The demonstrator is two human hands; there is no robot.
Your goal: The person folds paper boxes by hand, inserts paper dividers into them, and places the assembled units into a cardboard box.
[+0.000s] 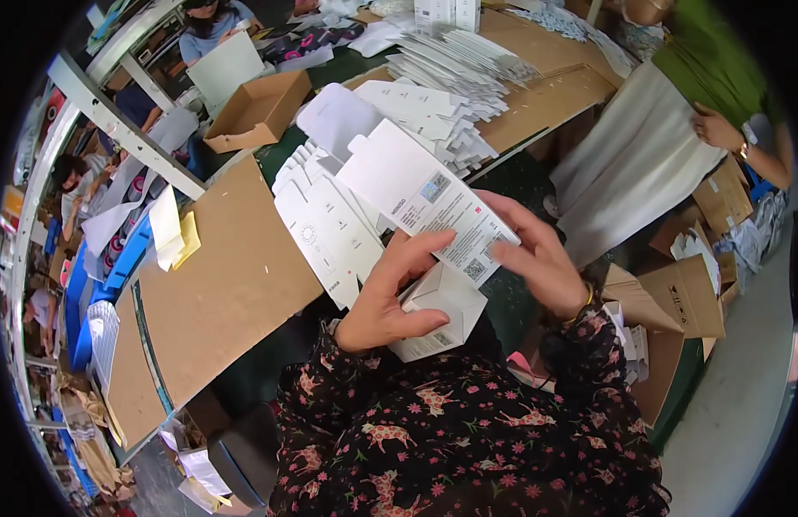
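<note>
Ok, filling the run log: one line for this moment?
left hand: grips white carton | right hand: on its printed flap | flat cartons: stacked behind

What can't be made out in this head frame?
- Inside of the white carton: hidden by its own panels, the left hand and the right hand.
- Print on the carton: too small.
- Lower sheets of the flat carton stack: covered by upper ones.
- Open brown box: its near wall hides part of the floor.
</note>
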